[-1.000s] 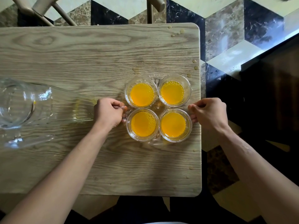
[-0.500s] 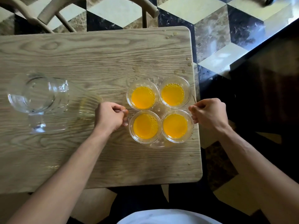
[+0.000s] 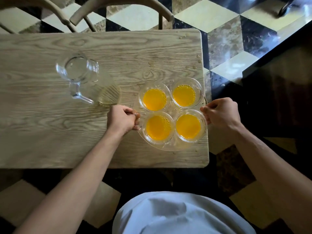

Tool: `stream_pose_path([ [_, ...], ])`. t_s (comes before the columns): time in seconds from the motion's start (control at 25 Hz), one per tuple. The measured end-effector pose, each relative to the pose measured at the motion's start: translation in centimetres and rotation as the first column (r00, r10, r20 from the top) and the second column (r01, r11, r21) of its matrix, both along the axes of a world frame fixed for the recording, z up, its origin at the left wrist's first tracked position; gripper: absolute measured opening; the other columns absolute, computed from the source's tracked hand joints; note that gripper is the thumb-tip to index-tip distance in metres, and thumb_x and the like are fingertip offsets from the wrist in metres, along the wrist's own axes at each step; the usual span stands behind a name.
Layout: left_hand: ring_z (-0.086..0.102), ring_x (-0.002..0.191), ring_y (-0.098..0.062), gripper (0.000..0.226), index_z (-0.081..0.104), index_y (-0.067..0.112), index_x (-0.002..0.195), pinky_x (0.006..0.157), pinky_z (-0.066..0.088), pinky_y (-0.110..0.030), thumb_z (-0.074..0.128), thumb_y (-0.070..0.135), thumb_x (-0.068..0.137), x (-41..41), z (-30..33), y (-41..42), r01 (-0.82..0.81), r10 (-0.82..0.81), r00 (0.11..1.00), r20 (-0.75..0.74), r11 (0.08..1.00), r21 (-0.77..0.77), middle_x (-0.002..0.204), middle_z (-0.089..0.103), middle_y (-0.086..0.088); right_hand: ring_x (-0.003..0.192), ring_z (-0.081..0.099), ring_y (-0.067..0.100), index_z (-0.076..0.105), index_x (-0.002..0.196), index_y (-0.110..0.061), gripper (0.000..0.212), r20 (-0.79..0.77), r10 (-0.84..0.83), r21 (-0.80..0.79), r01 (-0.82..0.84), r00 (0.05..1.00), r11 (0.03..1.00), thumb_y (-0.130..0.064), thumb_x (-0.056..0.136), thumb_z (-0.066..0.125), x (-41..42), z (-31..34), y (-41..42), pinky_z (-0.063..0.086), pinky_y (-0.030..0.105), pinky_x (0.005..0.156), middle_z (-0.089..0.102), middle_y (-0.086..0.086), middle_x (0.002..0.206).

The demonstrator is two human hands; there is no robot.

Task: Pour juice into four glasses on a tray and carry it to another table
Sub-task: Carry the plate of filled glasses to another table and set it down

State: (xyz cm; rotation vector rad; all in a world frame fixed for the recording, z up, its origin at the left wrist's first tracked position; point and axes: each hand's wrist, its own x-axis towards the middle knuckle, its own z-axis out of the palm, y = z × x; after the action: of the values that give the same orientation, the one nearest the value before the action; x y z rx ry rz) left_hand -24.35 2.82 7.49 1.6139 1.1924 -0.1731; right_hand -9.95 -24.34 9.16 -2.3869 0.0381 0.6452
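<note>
Tray (image 3: 168, 146) of juice glasses (image 3: 172, 112) gripped between both hands (image 3: 170, 115), above table (image 3: 50, 132)

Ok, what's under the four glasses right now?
A clear glass tray with a ribbed starburst centre, gripped at its sides by the left hand and right hand. Each of the four glasses holds orange juice, which hides the tray beneath them.

No readable text anywhere in view.

The clear glass pitcher (image 3: 84, 78), the four glasses of juice (image 3: 172, 112), the glass tray (image 3: 170, 146) and the wooden counter (image 3: 50, 132) carry no label, brand, number or sign that can be made out; the floor tiles show only a plain geometric pattern.
</note>
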Motion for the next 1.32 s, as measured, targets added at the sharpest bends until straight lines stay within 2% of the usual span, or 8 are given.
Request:
stream_pose_path([
  [0.16, 0.068, 0.053, -0.023, 0.040, 0.072, 0.014, 0.059, 0.063, 0.065, -0.046, 0.068, -0.017, 0.085, -4.1, 0.2, -1.5, -0.113, 0.114, 0.993, -0.011, 0.992, 0.049, 0.060, 0.074, -0.005, 0.049, 0.073, 0.011, 0.079, 0.081, -0.011, 0.011, -0.011, 0.094, 0.027, -0.093, 0.996, 0.995, -0.019, 0.088, 0.082, -0.9, 1.0, -0.4, 0.066, 0.033, 0.055, 0.075, 0.004, 0.064],
  [0.36, 0.072, 0.050, -0.018, 0.037, 0.073, 0.014, 0.062, 0.054, 0.065, -0.039, 0.070, -0.015, 0.085, -9.5, 0.6, -4.7, -0.313, 0.315, 0.949, -0.018, 0.947, 0.065, 0.055, 0.074, 0.003, 0.044, 0.070, 0.011, 0.078, 0.079, -0.012, 0.015, -0.010, 0.258, 0.022, -0.258, 0.966, 0.966, -0.022, 0.089, 0.081, -1.7, 2.0, 0.1, 0.065, 0.039, 0.049, 0.075, 0.006, 0.064],
  [0.48, 0.073, 0.052, -0.026, 0.030, 0.073, 0.011, 0.066, 0.065, 0.066, -0.045, 0.074, -0.014, 0.084, -12.6, 1.2, -6.6, -0.430, 0.430, 0.903, 0.000, 0.902, 0.037, 0.057, 0.074, 0.000, 0.045, 0.071, 0.012, 0.076, 0.075, -0.014, 0.016, 0.023, 0.371, 0.022, -0.372, 0.928, 0.928, -0.021, 0.089, 0.082, -2.5, 2.4, 0.8, 0.064, 0.032, 0.051, 0.074, 0.005, 0.061],
  [0.6, 0.071, 0.055, -0.022, 0.025, 0.072, 0.007, 0.073, 0.054, 0.064, -0.035, 0.074, -0.014, 0.085, -15.8, 2.5, -8.2, -0.519, 0.519, 0.855, 0.005, 0.854, 0.024, 0.070, 0.076, -0.010, 0.039, 0.066, 0.003, 0.077, 0.071, -0.016, 0.019, 0.023, 0.497, 0.002, -0.497, 0.867, 0.868, -0.023, 0.088, 0.082, -3.9, 2.8, 2.3, 0.049, 0.014, 0.037, 0.070, -0.002, 0.048],
  [0.72, 0.072, 0.062, -0.024, 0.013, 0.074, 0.001, 0.080, 0.047, 0.060, -0.028, 0.076, -0.010, 0.086, -19.8, 3.7, -9.1, -0.611, 0.611, 0.792, 0.011, 0.791, 0.019, 0.084, 0.078, -0.023, 0.041, 0.069, 0.009, 0.078, 0.069, -0.013, 0.017, -0.003, 0.573, 0.019, -0.573, 0.819, 0.819, -0.016, 0.085, 0.084, -6.1, 3.4, 4.7, 0.055, 0.018, 0.041, 0.072, -0.003, 0.051],
  [0.84, 0.073, 0.066, -0.026, 0.012, 0.075, -0.002, 0.081, 0.048, 0.061, -0.029, 0.073, -0.011, 0.088, -23.8, 4.4, -9.6, -0.691, 0.691, 0.723, 0.013, 0.722, 0.033, 0.085, 0.079, -0.022, 0.043, 0.071, 0.011, 0.078, 0.070, -0.011, 0.016, -0.002, 0.671, 0.031, -0.670, 0.742, 0.742, -0.014, 0.085, 0.083, -8.9, 3.7, 7.5, 0.061, 0.023, 0.047, 0.073, -0.002, 0.052],
  [1.12, 0.080, 0.079, -0.034, 0.022, 0.077, -0.002, 0.090, 0.053, 0.064, -0.034, 0.060, -0.015, 0.092, -34.2, 5.0, -8.3, -0.832, 0.834, 0.551, -0.011, 0.551, 0.063, 0.084, 0.080, -0.015, 0.040, 0.066, 0.001, 0.078, 0.067, -0.016, 0.018, -0.018, 0.811, 0.038, -0.810, 0.584, 0.585, -0.016, 0.084, 0.084, -17.8, 4.1, 15.5, 0.047, 0.011, 0.038, 0.071, -0.010, 0.049],
  [1.32, 0.080, 0.071, -0.026, 0.020, 0.078, 0.003, 0.085, 0.062, 0.068, -0.045, 0.066, -0.012, 0.092, -42.5, 5.0, -5.6, -0.882, 0.885, 0.464, -0.019, 0.464, 0.077, 0.081, 0.080, -0.014, 0.037, 0.060, -0.008, 0.071, 0.060, -0.026, 0.028, -0.036, 0.875, 0.024, -0.875, 0.483, 0.484, -0.018, 0.085, 0.083, -26.0, 4.5, 21.6, 0.040, 0.006, 0.034, 0.063, -0.019, 0.041],
])
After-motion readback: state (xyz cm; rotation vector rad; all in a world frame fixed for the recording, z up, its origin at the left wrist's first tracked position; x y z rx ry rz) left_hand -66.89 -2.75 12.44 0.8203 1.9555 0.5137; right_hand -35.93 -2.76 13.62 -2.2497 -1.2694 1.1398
